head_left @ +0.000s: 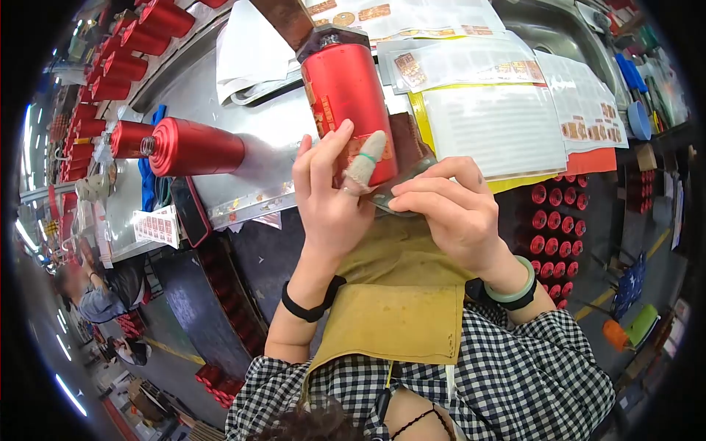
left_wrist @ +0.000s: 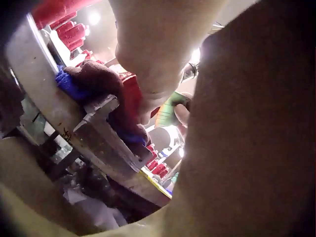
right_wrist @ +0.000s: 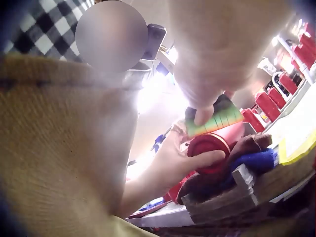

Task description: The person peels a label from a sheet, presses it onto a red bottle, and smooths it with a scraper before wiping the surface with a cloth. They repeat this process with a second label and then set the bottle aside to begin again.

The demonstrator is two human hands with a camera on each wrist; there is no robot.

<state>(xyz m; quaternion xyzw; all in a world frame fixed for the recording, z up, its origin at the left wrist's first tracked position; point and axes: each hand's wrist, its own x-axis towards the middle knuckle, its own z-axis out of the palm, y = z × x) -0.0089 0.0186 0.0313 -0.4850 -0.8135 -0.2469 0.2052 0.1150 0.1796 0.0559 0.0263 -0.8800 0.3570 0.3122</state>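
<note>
A red bottle (head_left: pixel 347 95) lies on its side over a brown cloth pad (head_left: pixel 404 140), with its gold decoration showing. My left hand (head_left: pixel 329 213) holds it near its base, fingers along the side; one finger wears a beige cover (head_left: pixel 365 162). In the right wrist view, the left thumb lies across the bottle's round base (right_wrist: pixel 210 153). My right hand (head_left: pixel 460 206) pinches a flat green scraper (head_left: pixel 401 187) close beside the base. Dark lines mark the scraper's pale edge in the right wrist view. The left wrist view is mostly filled by the hand and arm.
Another pair of red bottles (head_left: pixel 198 147) lies on the metal bench to the left, near a phone (head_left: pixel 190 212). Sheets of gold decals (head_left: pixel 493 125) cover the bench's right side. Rows of red bottles (head_left: pixel 555 220) stand below right. A person (head_left: pixel 103 298) is at far left.
</note>
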